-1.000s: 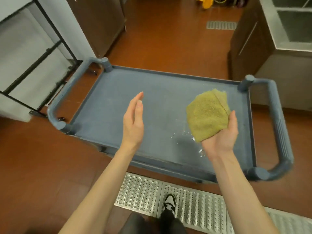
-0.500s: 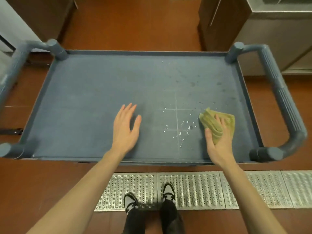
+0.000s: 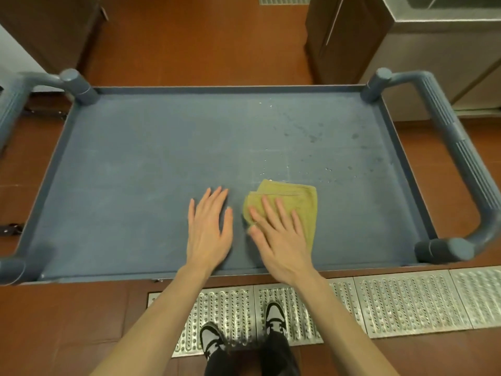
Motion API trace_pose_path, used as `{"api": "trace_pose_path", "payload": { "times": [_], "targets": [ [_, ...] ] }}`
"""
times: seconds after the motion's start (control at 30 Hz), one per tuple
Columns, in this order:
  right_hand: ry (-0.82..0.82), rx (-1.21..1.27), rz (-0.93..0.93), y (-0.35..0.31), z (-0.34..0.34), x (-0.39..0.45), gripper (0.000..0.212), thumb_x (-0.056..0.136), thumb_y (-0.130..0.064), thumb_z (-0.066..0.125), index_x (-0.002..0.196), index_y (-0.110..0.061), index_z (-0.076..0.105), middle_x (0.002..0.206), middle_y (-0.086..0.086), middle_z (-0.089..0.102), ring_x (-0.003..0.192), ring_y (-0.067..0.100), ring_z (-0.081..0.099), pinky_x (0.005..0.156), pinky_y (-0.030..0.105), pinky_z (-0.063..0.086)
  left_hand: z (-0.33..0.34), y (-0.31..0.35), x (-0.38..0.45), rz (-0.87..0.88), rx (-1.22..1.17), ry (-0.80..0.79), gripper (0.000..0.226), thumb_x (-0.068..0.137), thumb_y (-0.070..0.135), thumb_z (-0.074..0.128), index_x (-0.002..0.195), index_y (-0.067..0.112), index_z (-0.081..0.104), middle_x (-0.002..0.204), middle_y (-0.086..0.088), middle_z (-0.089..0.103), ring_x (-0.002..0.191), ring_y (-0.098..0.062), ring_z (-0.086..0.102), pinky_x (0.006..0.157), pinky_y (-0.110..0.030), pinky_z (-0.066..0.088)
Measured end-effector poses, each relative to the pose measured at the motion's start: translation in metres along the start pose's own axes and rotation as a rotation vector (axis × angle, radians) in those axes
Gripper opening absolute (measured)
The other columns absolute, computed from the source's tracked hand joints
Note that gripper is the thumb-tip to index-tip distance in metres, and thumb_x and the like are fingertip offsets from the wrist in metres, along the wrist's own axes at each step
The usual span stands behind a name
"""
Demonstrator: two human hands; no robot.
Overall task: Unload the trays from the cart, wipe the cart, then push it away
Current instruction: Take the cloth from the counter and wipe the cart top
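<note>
The blue-grey cart (image 3: 130, 169) fills the view, its flat top bare of trays. A folded olive-green cloth (image 3: 294, 198) lies on the top near the front edge, right of centre. My right hand (image 3: 276, 237) presses flat on the cloth, fingers spread, covering its near left part. My left hand (image 3: 210, 232) rests flat on the bare top just left of the cloth, fingers apart, holding nothing. Water drops and smears (image 3: 311, 147) speckle the top beyond and to the right of the cloth.
Ribbed cart handles stick out on the right (image 3: 466, 158) and left (image 3: 12, 104). A steel counter unit (image 3: 423, 44) stands at the back right, a dark cabinet (image 3: 51, 25) at the back left. My shoes stand on a metal floor grate (image 3: 406, 302) along the cart's near side.
My right hand has slid the cloth left along the front of the cart top, over the wet patch, and now lies flat on it. My left hand has stayed flat on the top.
</note>
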State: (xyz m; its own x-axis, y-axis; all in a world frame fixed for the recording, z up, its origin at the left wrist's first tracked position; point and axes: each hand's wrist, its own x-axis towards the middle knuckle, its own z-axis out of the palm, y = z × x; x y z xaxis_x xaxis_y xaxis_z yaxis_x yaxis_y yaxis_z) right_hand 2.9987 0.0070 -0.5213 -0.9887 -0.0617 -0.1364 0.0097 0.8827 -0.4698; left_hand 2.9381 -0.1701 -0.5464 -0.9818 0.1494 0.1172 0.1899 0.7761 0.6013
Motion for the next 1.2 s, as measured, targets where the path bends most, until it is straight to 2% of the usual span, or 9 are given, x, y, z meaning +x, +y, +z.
{"api": "trace_pose_path", "payload": {
  "times": [0.03, 0.1, 0.17, 0.23, 0.33, 0.5, 0.77, 1.0, 1.2],
  "targets": [
    [-0.004, 0.061, -0.028, -0.010, 0.001, 0.005, 0.069, 0.101, -0.065, -0.005, 0.160, -0.046, 0.023, 0.172, -0.018, 0.005, 0.158, 0.006, -0.011, 0.128, 0.040, -0.003, 0.000, 0.000, 0.000, 0.000, -0.008, -0.005, 0.050, 0.106, 0.038, 0.034, 0.150, 0.020, 0.050, 0.158, 0.004, 0.046, 0.155, -0.012, 0.027, 0.128, -0.047, 0.010],
    [0.067, 0.117, -0.027, -0.023, 0.002, 0.018, 0.057, 0.108, -0.053, 0.013, 0.154, -0.038, 0.044, 0.167, -0.015, 0.029, 0.156, 0.007, 0.016, 0.125, 0.039, 0.018, -0.001, -0.001, 0.000, -0.002, -0.014, -0.010, 0.049, 0.107, 0.035, 0.032, 0.150, 0.020, 0.050, 0.158, 0.004, 0.047, 0.154, -0.011, 0.027, 0.128, -0.046, 0.010],
    [0.192, -0.001, -0.023, -0.022, 0.008, 0.030, 0.046, 0.107, -0.043, 0.035, 0.148, -0.030, 0.053, 0.160, -0.008, 0.044, 0.146, 0.013, 0.037, 0.113, 0.041, 0.037, -0.002, 0.000, 0.000, -0.011, -0.026, -0.009, 0.048, 0.107, 0.031, 0.031, 0.150, 0.020, 0.050, 0.158, 0.003, 0.047, 0.154, -0.011, 0.028, 0.129, -0.045, 0.010],
    [0.183, -0.129, -0.029, -0.019, 0.016, 0.039, 0.055, 0.104, -0.050, 0.042, 0.154, -0.029, 0.045, 0.165, -0.002, 0.038, 0.152, 0.018, 0.033, 0.118, 0.042, 0.033, -0.003, -0.001, 0.000, -0.020, -0.031, -0.012, 0.048, 0.107, 0.028, 0.030, 0.151, 0.019, 0.049, 0.158, 0.003, 0.047, 0.154, -0.011, 0.028, 0.129, -0.043, 0.010],
    [0.155, -0.219, -0.046, -0.009, 0.025, 0.039, 0.067, 0.102, -0.062, 0.035, 0.161, -0.031, 0.031, 0.171, -0.003, 0.022, 0.159, 0.019, 0.016, 0.126, 0.047, 0.018, -0.002, -0.003, 0.000, -0.012, 0.004, -0.015, 0.049, 0.107, 0.028, 0.030, 0.151, 0.019, 0.049, 0.159, 0.003, 0.046, 0.154, -0.011, 0.028, 0.129, -0.042, 0.010],
    [0.162, -0.244, 0.051, 0.028, 0.005, 0.031, 0.070, 0.102, -0.068, 0.031, 0.163, -0.036, 0.022, 0.173, -0.005, 0.015, 0.160, 0.019, 0.010, 0.128, 0.046, 0.012, -0.002, -0.008, 0.000, 0.062, 0.128, -0.045, 0.049, 0.104, 0.031, 0.038, 0.151, 0.018, 0.048, 0.163, 0.002, 0.040, 0.156, -0.015, 0.025, 0.129, -0.045, 0.011],
    [0.139, -0.304, 0.240, 0.129, -0.057, -0.003, 0.074, 0.100, -0.075, 0.015, 0.164, -0.040, 0.003, 0.173, -0.007, 0.001, 0.160, 0.017, -0.001, 0.129, 0.046, 0.005, 0.001, -0.001, -0.001, 0.068, 0.236, -0.040, 0.050, 0.104, 0.030, 0.039, 0.151, 0.016, 0.047, 0.164, -0.002, 0.038, 0.156, -0.019, 0.026, 0.127, -0.049, 0.016],
    [0.218, -0.237, 0.437, 0.191, -0.091, -0.026, 0.077, 0.098, -0.074, 0.018, 0.165, -0.036, 0.010, 0.174, -0.003, 0.008, 0.160, 0.021, 0.005, 0.128, 0.051, 0.009, 0.005, 0.006, 0.000, 0.056, 0.250, -0.027, 0.047, 0.104, 0.024, 0.048, 0.151, 0.016, 0.048, 0.164, -0.002, 0.038, 0.156, -0.019, 0.026, 0.127, -0.050, 0.016],
    [0.151, -0.277, 0.316, 0.175, -0.082, -0.015, 0.077, 0.100, -0.071, 0.017, 0.165, -0.032, 0.004, 0.174, -0.004, 0.000, 0.160, 0.021, -0.002, 0.129, 0.049, 0.007, 0.012, 0.011, 0.002, 0.056, 0.269, -0.008, 0.050, 0.102, 0.028, 0.041, 0.149, 0.013, 0.050, 0.162, -0.005, 0.041, 0.155, -0.022, 0.029, 0.126, -0.052, 0.018]
  ]
}}
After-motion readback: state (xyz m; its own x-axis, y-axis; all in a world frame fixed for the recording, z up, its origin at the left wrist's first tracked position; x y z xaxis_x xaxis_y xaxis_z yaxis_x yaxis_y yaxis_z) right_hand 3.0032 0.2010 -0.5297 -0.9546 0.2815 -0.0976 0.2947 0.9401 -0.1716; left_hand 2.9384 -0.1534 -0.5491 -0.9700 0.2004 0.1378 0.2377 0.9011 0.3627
